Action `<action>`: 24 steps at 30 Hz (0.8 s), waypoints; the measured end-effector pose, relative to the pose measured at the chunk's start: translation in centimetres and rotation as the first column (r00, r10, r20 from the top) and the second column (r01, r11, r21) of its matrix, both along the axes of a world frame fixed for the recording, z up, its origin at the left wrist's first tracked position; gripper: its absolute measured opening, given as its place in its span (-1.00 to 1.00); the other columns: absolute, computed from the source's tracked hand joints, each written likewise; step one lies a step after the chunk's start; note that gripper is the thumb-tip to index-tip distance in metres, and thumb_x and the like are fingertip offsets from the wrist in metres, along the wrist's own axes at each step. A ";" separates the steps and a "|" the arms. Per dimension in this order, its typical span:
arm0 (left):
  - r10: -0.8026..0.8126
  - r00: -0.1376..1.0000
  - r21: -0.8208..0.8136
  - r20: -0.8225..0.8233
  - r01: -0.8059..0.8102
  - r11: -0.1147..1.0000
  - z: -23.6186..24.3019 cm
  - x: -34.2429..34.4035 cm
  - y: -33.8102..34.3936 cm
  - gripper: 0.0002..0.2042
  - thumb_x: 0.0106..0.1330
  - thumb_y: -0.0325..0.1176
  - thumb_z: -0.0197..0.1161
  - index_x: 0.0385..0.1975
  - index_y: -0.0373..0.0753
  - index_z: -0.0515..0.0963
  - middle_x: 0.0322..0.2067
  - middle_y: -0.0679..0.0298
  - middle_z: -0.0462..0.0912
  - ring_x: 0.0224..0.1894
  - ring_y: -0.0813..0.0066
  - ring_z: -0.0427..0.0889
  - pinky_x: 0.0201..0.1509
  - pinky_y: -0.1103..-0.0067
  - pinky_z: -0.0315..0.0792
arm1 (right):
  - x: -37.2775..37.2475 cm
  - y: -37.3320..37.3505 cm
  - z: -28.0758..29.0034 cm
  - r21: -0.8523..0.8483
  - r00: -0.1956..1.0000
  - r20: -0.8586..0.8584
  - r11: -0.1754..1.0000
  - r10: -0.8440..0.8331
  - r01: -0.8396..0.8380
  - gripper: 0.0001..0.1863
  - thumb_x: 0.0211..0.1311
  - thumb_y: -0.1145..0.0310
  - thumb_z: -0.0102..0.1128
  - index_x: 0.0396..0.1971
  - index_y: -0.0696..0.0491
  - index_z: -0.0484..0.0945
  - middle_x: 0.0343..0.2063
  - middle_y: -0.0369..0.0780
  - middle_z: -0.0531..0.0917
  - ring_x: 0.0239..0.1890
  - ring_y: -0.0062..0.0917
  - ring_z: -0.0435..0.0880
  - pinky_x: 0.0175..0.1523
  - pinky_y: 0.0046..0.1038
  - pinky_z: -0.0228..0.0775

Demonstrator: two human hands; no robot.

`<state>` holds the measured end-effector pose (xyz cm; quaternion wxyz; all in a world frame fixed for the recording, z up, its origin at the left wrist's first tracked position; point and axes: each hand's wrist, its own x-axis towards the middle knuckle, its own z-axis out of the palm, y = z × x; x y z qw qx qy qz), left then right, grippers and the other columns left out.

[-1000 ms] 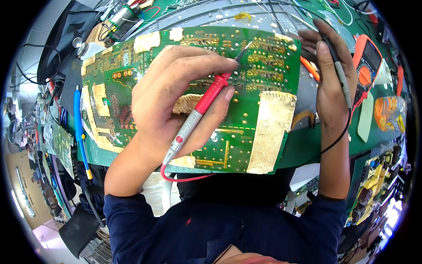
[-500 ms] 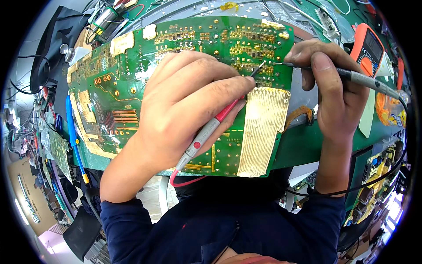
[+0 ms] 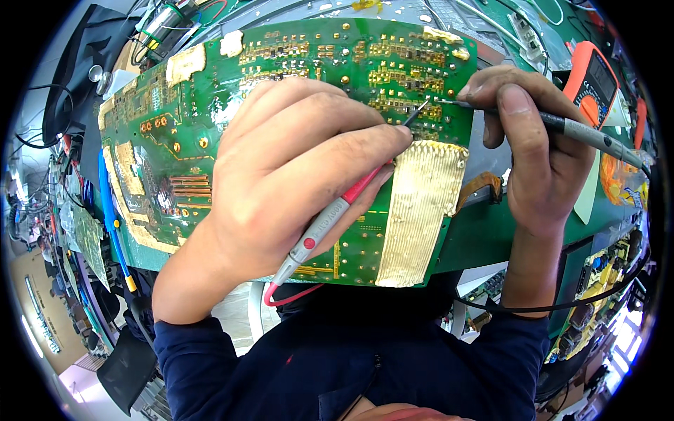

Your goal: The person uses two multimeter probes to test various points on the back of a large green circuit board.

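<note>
A large green circuit board (image 3: 357, 242) lies in front of me, with pale ribbed padding (image 3: 420, 217) along its near right part. My left hand (image 3: 295, 161) reaches over the board, closed on a red and grey test probe (image 3: 317, 235). Its dark tip points up and right at the small gold parts near the board's right edge. From the right, my right hand (image 3: 533, 133) grips a black and grey test probe (image 3: 586, 135), whose tip meets the same row of parts. The two tips are close together; whether each touches metal is too small to tell.
An orange multimeter (image 3: 593, 83) stands at the far right. More circuit boards (image 3: 597, 298) lie at the lower right beside a black lead. On the left is a blue tool with yellow ends (image 3: 114, 217). Cables and a clear cylinder (image 3: 163, 27) sit at the back left.
The view has shifted slightly, and the board's left side appears a little farther left. Both hands keep their grips, with the probe tips at nearly the same spot on the board.
</note>
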<state>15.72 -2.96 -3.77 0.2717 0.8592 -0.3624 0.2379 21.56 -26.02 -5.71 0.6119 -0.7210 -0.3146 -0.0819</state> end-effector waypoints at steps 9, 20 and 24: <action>-0.014 1.000 -0.009 0.009 0.014 1.000 -0.1 0.2 0.2 -0.67 -0.12 -0.60 0.39 -0.26 -0.36 0.63 -0.38 0.11 0.63 -0.32 0.20 0.58 -0.21 0.45 0.46 | 0.0 0.0 0.1 -0.006 0.999 0.030 1.000 -0.016 0.016 -0.76 0.35 0.48 -0.09 -0.34 0.29 0.56 -0.34 -0.08 0.66 -0.54 -0.73 0.39 -0.42 -0.69 0.22; -0.015 1.000 -0.002 0.020 0.015 1.000 -0.1 0.1 0.3 -0.67 -0.12 -0.59 0.39 -0.26 -0.37 0.63 -0.38 0.10 0.63 -0.33 0.19 0.58 -0.21 0.44 0.47 | 0.1 -0.1 0.0 -0.001 0.999 0.037 1.000 -0.006 0.006 -0.75 0.37 0.47 -0.10 -0.32 0.29 0.56 -0.33 -0.08 0.66 -0.53 -0.72 0.41 -0.40 -0.68 0.24; -0.017 1.000 -0.010 0.015 0.017 1.000 -0.1 0.2 0.1 -0.67 -0.12 -0.59 0.39 -0.26 -0.37 0.62 -0.38 0.09 0.63 -0.33 0.18 0.58 -0.21 0.44 0.47 | 0.1 0.0 -0.3 0.039 1.000 0.014 0.999 0.006 -0.007 -0.76 0.38 0.47 -0.06 -0.30 0.30 0.57 -0.32 -0.08 0.65 -0.52 -0.70 0.42 -0.39 -0.67 0.25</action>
